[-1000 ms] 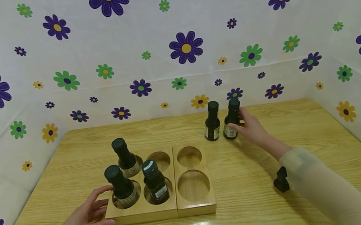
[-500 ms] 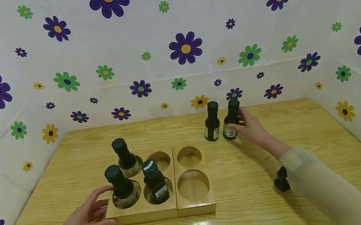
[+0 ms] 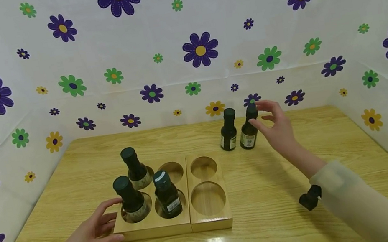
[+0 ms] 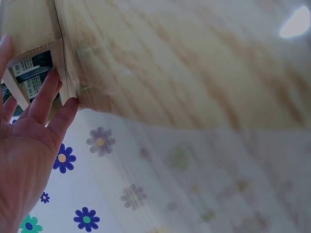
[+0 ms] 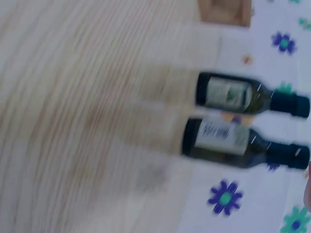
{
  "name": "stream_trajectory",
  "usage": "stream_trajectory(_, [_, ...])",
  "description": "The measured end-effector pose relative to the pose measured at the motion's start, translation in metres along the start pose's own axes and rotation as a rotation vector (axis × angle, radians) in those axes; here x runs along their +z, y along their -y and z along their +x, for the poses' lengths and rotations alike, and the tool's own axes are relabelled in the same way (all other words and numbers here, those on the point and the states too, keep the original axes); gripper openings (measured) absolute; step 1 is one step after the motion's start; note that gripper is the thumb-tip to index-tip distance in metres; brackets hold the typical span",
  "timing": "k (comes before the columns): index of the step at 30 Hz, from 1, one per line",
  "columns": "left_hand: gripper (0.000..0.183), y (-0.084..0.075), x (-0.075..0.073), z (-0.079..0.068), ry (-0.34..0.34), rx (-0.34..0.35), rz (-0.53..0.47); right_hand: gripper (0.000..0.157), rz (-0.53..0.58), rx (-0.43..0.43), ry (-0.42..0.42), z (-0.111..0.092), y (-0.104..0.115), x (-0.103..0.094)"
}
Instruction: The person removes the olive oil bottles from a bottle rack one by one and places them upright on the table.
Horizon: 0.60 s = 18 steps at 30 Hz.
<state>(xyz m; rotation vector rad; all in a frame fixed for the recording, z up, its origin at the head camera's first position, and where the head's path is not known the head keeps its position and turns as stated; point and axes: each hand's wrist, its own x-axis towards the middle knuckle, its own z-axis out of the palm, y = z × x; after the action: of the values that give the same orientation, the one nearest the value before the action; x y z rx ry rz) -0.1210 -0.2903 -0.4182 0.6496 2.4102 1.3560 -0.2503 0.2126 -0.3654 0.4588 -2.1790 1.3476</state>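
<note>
In the head view my left hand [image 3: 91,239] touches the left end of a light wooden bottle holder [image 3: 158,231], thumb at its front corner and fingers spread along its side. Three dark bottles stand in its round holes: a rear-left bottle [image 3: 137,170], a front-left bottle [image 3: 132,202] and a front-middle bottle [image 3: 167,197]. At the back right, two dark, labelled bottles stand upright on the table: a left one [image 3: 228,132] and a right one [image 3: 247,133]. My right hand [image 3: 278,126] is by the right bottle's cap and neck, fingers spread and gently curved.
A narrower wooden block [image 3: 212,224] with two bare round holes abuts the holder's right side. Another hole behind the front-middle bottle holds nothing. Flower-patterned cloth [image 3: 168,57] walls the table [image 3: 261,212] at the back and sides. A black wrist device [image 3: 310,198] hangs below my right sleeve.
My right hand has loosened from the right bottle's body and risen to its cap, shifting slightly right. That bottle stays standing. The left hand keeps its place at the holder.
</note>
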Motion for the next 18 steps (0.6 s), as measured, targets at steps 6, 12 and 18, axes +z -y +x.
stream_trajectory(6, [0.073, 0.000, 0.000, 0.000, 0.000, -0.006, 0.002, 0.044, 0.111, -0.090, 0.132, -0.014, 0.051, 0.020])
stream_trajectory(12, [0.073, -0.001, 0.000, 0.000, 0.005, -0.009, -0.009, 0.043, 0.202, -0.179, 0.347, -0.030, 0.067, 0.049])
stream_trajectory(18, [0.073, -0.002, 0.000, 0.000, 0.011, -0.017, -0.029, 0.046, 0.293, -0.182, 0.544, -0.043, 0.068, 0.079])
